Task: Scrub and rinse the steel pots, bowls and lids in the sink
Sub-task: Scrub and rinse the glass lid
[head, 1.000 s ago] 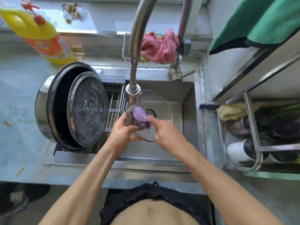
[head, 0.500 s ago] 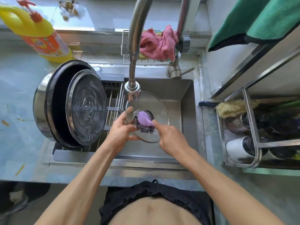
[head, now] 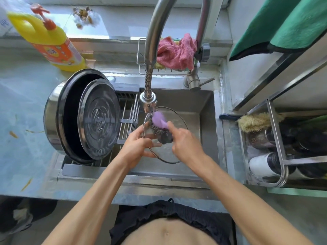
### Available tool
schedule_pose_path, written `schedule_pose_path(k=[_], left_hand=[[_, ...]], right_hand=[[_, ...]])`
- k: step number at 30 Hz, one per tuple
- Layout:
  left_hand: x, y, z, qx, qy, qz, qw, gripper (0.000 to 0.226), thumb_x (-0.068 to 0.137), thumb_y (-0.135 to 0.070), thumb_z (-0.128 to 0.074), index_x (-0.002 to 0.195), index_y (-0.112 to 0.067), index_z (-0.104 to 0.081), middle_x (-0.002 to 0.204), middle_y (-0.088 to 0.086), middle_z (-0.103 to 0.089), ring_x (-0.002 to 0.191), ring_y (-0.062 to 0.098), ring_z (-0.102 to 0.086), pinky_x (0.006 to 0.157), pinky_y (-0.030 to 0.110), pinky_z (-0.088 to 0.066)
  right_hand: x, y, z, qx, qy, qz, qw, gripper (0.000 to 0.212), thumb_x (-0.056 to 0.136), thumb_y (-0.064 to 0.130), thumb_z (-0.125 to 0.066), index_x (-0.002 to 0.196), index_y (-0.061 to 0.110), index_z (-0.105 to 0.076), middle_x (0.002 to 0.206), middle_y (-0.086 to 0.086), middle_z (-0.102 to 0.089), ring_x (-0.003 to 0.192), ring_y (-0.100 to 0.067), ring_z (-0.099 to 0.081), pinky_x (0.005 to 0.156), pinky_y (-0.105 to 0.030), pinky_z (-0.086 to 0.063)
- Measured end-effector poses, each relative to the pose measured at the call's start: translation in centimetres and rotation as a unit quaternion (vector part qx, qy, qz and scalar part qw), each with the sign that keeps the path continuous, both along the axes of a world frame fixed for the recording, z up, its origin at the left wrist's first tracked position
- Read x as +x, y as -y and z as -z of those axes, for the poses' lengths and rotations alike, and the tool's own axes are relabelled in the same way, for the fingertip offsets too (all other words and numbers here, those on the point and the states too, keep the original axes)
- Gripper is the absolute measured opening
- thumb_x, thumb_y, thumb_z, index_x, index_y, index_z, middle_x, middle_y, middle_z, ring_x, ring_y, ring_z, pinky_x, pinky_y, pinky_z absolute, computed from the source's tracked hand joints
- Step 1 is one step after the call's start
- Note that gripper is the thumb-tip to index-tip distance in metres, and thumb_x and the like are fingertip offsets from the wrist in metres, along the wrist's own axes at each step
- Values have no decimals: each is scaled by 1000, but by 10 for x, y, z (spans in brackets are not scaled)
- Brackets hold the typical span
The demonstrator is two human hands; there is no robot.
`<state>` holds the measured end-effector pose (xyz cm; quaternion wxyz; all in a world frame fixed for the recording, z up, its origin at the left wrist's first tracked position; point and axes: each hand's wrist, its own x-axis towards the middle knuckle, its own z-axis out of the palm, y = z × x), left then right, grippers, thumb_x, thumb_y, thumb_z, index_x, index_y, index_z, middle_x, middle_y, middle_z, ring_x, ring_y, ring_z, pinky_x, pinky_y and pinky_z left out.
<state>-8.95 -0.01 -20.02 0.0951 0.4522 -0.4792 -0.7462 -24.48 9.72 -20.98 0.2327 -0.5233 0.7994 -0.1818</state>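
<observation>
A round glass lid [head: 174, 153] with a steel rim is held over the steel sink [head: 207, 110], just below the faucet head [head: 148, 101]. My left hand [head: 137, 149] grips the lid's left edge. My right hand [head: 185, 141] holds a purple-handled scrubber [head: 159, 119] whose steel wool pad [head: 161, 134] presses on the lid's middle. On the drying rack [head: 130, 121] at the sink's left, a large steel pot [head: 53, 114] lies on its side with a steel lid [head: 99, 121] leaning in its mouth.
A yellow detergent bottle [head: 47, 38] stands at the back left on the counter. A pink cloth [head: 177, 51] sits in a wire caddy behind the faucet. A steel rack [head: 276, 149] with a bristle brush [head: 254, 121] and cups stands right of the sink. Green towels [head: 279, 25] hang above it.
My right hand has moved the scrubber across the lid, its purple handle now pointing up toward the faucet head. My left hand keeps its grip on the lid's edge.
</observation>
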Motion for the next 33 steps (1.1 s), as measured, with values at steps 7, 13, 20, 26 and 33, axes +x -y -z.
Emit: schedule_pose_path(k=[7,13,20,26,33], left_hand=[[3,-2,6,23,-4,-16,1000,70,88,18,-44,140,-29,-50,121,16,-71,99,33,-73,55,36,-59],[8,8,4,29,-17,-41,999,74,80,8,-52,144,-29,-49,121,16,-71,104,38,-72,64,44,-61],[12,9,2,18,-20,-52,998,74,91,16,-49,149,-29,-45,124,14,-70,107,38,-71,68,48,-61],[11,5,3,36,-39,-40,998,70,89,18,-50,143,-26,-49,126,15,-68,100,33,-73,75,51,-60],[18,1,11,91,-80,-73,990,77,87,25,-47,144,-26,-47,126,17,-69,109,39,-69,74,51,-61]], right_hand=[[-15,1,4,51,-31,48,997,76,80,-4,-44,145,32,-34,87,-9,-55,78,-36,-55,61,-36,-40],[-25,-1,8,64,-61,61,994,75,83,-3,-40,149,30,-28,91,-11,-54,82,-37,-58,67,-41,-43],[-9,-15,5,42,-31,10,999,77,84,-2,-42,147,39,-30,90,-6,-53,81,-34,-57,63,-35,-36],[9,-10,-3,32,51,-12,998,72,84,-1,-43,143,41,-37,86,-8,-60,72,-33,-55,58,-40,-45],[-10,-13,0,37,2,-63,997,67,89,5,-45,143,44,-38,104,-6,-66,93,-35,-59,66,-37,-43]])
